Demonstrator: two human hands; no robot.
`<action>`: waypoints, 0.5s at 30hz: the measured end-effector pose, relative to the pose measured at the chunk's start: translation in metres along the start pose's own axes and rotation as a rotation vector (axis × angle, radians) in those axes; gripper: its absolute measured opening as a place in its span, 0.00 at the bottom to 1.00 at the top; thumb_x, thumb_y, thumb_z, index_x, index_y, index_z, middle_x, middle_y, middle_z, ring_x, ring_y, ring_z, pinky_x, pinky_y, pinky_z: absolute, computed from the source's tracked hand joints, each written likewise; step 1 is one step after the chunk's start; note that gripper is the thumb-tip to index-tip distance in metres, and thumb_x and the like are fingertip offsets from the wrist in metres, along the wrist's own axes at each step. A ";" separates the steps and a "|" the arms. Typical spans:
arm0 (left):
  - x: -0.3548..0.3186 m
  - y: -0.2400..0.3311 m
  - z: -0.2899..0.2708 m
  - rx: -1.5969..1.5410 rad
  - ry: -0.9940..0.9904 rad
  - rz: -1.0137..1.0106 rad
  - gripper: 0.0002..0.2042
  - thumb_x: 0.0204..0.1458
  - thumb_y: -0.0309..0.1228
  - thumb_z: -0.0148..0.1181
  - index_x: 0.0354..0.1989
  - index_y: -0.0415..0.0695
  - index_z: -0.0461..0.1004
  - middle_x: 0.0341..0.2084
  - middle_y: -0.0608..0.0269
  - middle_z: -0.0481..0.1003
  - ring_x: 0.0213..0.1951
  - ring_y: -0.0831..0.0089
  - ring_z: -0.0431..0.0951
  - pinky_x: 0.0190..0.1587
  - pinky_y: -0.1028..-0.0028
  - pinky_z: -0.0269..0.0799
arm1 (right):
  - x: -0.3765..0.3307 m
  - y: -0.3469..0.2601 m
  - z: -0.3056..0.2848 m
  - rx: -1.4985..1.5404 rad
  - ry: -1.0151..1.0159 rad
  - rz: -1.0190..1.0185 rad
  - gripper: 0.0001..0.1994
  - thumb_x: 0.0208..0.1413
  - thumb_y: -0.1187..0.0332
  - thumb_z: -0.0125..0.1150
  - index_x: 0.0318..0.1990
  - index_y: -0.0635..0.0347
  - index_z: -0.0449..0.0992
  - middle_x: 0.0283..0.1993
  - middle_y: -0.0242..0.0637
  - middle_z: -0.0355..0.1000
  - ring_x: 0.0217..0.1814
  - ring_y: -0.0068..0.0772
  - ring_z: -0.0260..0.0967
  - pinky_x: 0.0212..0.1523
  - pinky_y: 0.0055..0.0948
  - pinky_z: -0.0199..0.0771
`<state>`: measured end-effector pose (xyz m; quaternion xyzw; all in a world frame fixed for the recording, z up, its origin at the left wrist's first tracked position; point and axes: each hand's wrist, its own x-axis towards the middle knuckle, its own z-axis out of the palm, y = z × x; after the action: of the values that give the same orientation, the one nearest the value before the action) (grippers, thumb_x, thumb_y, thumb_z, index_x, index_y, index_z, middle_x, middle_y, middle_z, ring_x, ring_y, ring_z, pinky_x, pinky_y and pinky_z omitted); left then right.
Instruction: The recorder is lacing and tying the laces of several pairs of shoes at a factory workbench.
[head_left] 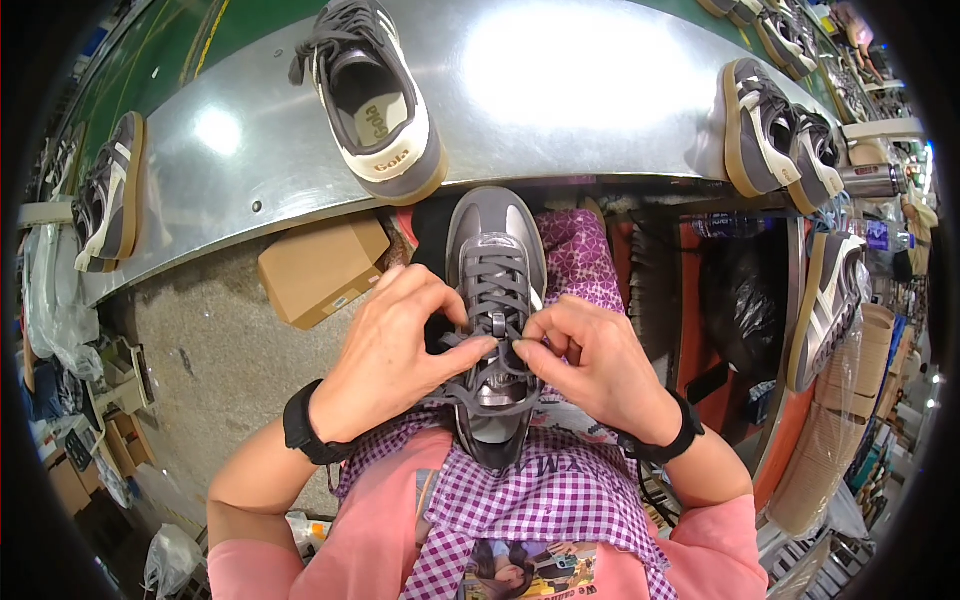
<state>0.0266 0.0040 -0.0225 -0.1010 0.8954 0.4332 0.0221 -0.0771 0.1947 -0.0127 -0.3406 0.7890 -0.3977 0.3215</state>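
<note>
Working at the laces (483,287) of one grey shoe (500,222) at mid-view, its toe toward 12 o'clock, a person's left hand (392,330) comes in from 8 o'clock and the right hand (602,368) from 4. The right thumb and forefinger pinch a lace; the left fingertips touch the lacing, though whether they grip cannot be told. A narrow gap parts the two hands. Two black bands (308,424) circle the wrists, one apiece, above one checked apron (560,490). On the metal worktop (250,130), one white-and-grey shoe (385,110) stands at 11 o'clock and two more shoes (768,135) at 2. One striped shoe (822,312) sits at 3 o'clock; one cardboard box (325,268) lies between 9 and 10.
</note>
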 end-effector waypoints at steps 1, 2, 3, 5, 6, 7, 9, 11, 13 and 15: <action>0.003 0.001 -0.001 -0.064 -0.097 -0.044 0.11 0.40 0.30 0.69 0.24 0.39 0.72 0.24 0.59 0.70 0.33 0.61 0.70 0.40 0.67 0.65 | -0.004 -0.002 0.002 -0.012 0.019 0.020 0.06 0.49 0.71 0.63 0.29 0.64 0.73 0.22 0.40 0.64 0.23 0.40 0.64 0.25 0.35 0.62; 0.004 0.001 -0.001 -0.064 -0.100 -0.044 0.11 0.40 0.30 0.69 0.24 0.39 0.72 0.24 0.59 0.70 0.33 0.61 0.70 0.40 0.67 0.65 | -0.007 -0.002 0.003 -0.010 0.020 0.023 0.06 0.49 0.71 0.63 0.29 0.64 0.73 0.22 0.40 0.64 0.23 0.40 0.64 0.25 0.35 0.62; 0.005 0.001 -0.002 -0.082 -0.156 -0.015 0.10 0.39 0.28 0.67 0.22 0.39 0.71 0.23 0.60 0.69 0.32 0.62 0.70 0.39 0.67 0.65 | -0.009 -0.003 0.003 -0.013 0.030 0.017 0.06 0.49 0.71 0.63 0.29 0.64 0.73 0.22 0.40 0.64 0.23 0.40 0.64 0.25 0.35 0.62; 0.010 -0.001 -0.006 -0.099 -0.213 0.013 0.09 0.39 0.27 0.66 0.20 0.40 0.70 0.22 0.61 0.69 0.31 0.63 0.69 0.39 0.68 0.64 | -0.009 -0.004 0.004 -0.013 0.040 0.013 0.06 0.49 0.71 0.63 0.29 0.64 0.73 0.22 0.40 0.64 0.23 0.39 0.64 0.25 0.34 0.62; 0.013 -0.004 -0.012 -0.190 -0.284 0.082 0.08 0.38 0.25 0.64 0.20 0.39 0.69 0.21 0.61 0.69 0.30 0.63 0.69 0.37 0.68 0.64 | -0.009 -0.003 0.002 0.041 0.006 0.055 0.06 0.49 0.71 0.63 0.30 0.65 0.73 0.23 0.39 0.64 0.23 0.39 0.65 0.25 0.33 0.63; 0.016 -0.009 -0.018 -0.283 -0.354 0.149 0.08 0.37 0.24 0.63 0.19 0.39 0.68 0.20 0.60 0.68 0.29 0.63 0.68 0.34 0.67 0.64 | -0.008 0.000 0.001 0.096 -0.028 0.098 0.06 0.49 0.71 0.62 0.30 0.65 0.73 0.23 0.39 0.65 0.22 0.38 0.65 0.25 0.32 0.63; 0.015 -0.010 -0.025 -0.302 -0.300 0.141 0.09 0.38 0.23 0.63 0.19 0.40 0.66 0.21 0.62 0.69 0.29 0.65 0.69 0.34 0.68 0.64 | -0.006 0.010 0.002 0.157 -0.018 0.164 0.07 0.49 0.71 0.62 0.30 0.65 0.73 0.23 0.39 0.65 0.23 0.37 0.65 0.24 0.32 0.63; 0.007 -0.010 -0.021 -0.319 -0.267 0.101 0.09 0.39 0.23 0.62 0.20 0.40 0.66 0.20 0.63 0.69 0.29 0.65 0.69 0.35 0.68 0.64 | -0.005 0.016 0.005 0.223 -0.016 0.237 0.06 0.50 0.71 0.62 0.30 0.65 0.73 0.24 0.38 0.66 0.23 0.34 0.66 0.24 0.31 0.64; 0.002 -0.013 -0.016 -0.228 -0.146 0.105 0.08 0.41 0.22 0.62 0.22 0.40 0.67 0.21 0.63 0.69 0.30 0.65 0.70 0.36 0.68 0.65 | -0.005 0.010 0.005 0.187 0.003 0.094 0.06 0.50 0.71 0.62 0.30 0.64 0.73 0.24 0.39 0.66 0.23 0.35 0.66 0.25 0.31 0.65; 0.002 -0.012 -0.020 -0.169 -0.192 0.040 0.07 0.41 0.21 0.62 0.23 0.40 0.68 0.22 0.62 0.70 0.31 0.64 0.70 0.36 0.69 0.66 | -0.007 -0.001 0.010 0.059 0.025 -0.187 0.04 0.49 0.73 0.61 0.31 0.62 0.72 0.25 0.40 0.65 0.24 0.39 0.68 0.25 0.34 0.67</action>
<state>0.0281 -0.0194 -0.0197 -0.0427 0.8512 0.5152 0.0905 -0.0650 0.1960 -0.0143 -0.3983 0.7456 -0.4532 0.2829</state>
